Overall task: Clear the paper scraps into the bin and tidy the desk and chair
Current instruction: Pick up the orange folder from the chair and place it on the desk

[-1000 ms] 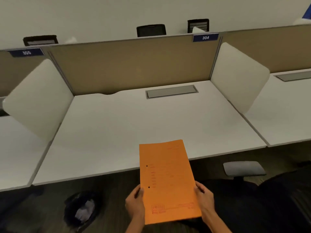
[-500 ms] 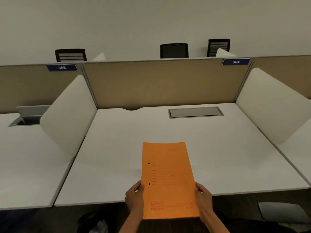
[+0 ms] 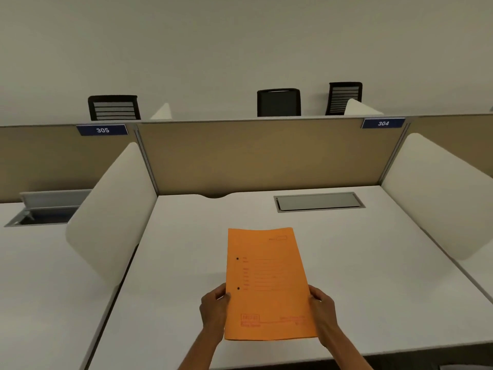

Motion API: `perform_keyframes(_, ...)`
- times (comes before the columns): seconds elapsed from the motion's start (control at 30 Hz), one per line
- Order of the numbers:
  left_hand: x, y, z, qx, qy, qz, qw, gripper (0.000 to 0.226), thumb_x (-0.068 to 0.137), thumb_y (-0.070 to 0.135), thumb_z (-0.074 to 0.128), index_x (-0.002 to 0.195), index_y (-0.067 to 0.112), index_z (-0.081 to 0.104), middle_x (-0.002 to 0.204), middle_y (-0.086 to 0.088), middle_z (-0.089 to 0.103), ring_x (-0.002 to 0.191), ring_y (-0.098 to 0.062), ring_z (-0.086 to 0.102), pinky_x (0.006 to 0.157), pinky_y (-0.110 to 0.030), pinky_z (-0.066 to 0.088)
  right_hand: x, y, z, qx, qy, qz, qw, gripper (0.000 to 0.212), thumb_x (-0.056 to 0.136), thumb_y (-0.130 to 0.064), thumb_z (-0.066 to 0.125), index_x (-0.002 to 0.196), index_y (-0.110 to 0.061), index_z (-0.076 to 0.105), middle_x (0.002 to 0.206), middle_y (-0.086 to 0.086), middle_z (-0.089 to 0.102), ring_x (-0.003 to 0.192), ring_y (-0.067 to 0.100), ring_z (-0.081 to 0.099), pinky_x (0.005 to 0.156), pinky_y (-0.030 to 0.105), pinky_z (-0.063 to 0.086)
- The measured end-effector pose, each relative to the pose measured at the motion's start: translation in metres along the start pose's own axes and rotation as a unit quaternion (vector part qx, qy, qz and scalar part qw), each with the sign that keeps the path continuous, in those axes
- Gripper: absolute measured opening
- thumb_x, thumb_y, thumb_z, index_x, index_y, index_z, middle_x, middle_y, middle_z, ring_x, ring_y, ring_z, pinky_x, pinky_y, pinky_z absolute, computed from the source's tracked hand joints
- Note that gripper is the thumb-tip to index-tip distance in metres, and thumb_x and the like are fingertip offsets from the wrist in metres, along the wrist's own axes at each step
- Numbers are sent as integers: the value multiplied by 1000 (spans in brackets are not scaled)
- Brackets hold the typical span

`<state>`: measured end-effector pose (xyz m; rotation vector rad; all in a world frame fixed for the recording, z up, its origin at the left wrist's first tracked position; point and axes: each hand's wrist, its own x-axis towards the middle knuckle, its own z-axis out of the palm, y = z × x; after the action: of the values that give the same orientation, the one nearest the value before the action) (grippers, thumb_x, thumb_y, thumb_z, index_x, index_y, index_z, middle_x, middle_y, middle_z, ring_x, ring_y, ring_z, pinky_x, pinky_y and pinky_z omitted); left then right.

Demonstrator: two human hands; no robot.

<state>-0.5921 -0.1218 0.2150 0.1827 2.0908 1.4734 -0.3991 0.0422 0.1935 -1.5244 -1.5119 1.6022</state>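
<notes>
At far left, the neighbouring bay has a cable hatch [image 3: 46, 209] standing open beside the white divider [image 3: 112, 214]; label 305 [image 3: 102, 130] above. Left hand [image 3: 213, 313]: grip closed on the left edge of the orange folder [image 3: 266, 284], thumb on top near the lower punch hole. Folder held portrait, seemingly just above the desk [image 3: 360, 276]; contact cannot be confirmed. Right hand [image 3: 322, 311]: grip closed on the folder's right edge, level with the left. Desk hatch [image 3: 318, 201] closed at rear right. No scraps visible on the desk; bin and chair out of frame. Judgement: scrap-clearing looks done, the step in hand is tidying, placing the folder. Next move calls for lowering it flat, squaring it to the desk edge, releasing both grips together; the chair would follow.
</notes>
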Motion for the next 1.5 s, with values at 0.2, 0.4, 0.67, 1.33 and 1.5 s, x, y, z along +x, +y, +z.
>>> perform_keyframes(0.2,41,18,5,5,36,7,999,29,93,3,59,97,23,80,73,14,72,72,-12,68,60,-24,50,42,-25,21,14,-9,-7,1000,47,92,4,42,89,-29,76,88,-6,76,86,24,72,79,48,60)
perform_keyframes(0.4,88,44,25,17,62,-2,998,25,93,3,60,106,14,79,86,1,74,84,-24,70,79,-37,57,96,-54,36,20,-19,-12,1000,43,93,4,41,98,-23,74,102,2,74,94,28,69,87,53,57)
perform_keyframes(0.67,153,64,70,17,78,1,997,28,94,3,60,116,11,74,109,-8,74,94,-25,65,80,-32,48,177,-72,45,23,-27,5,999,43,93,5,39,102,-19,74,104,3,73,95,28,67,84,47,57)
perform_keyframes(1.33,286,52,121,22,99,15,995,28,92,1,64,117,7,73,111,-12,73,101,-29,67,91,-40,54,333,-55,95,-17,-59,0,998,33,98,-1,47,113,-15,73,111,4,72,100,27,67,92,50,55)
perform_keyframes(1.5,317,42,138,24,91,1,996,29,91,1,64,118,7,73,108,-8,73,101,-26,66,90,-36,53,367,-46,104,-31,-49,15,998,34,96,2,47,107,-17,73,109,4,71,102,27,65,96,48,54)
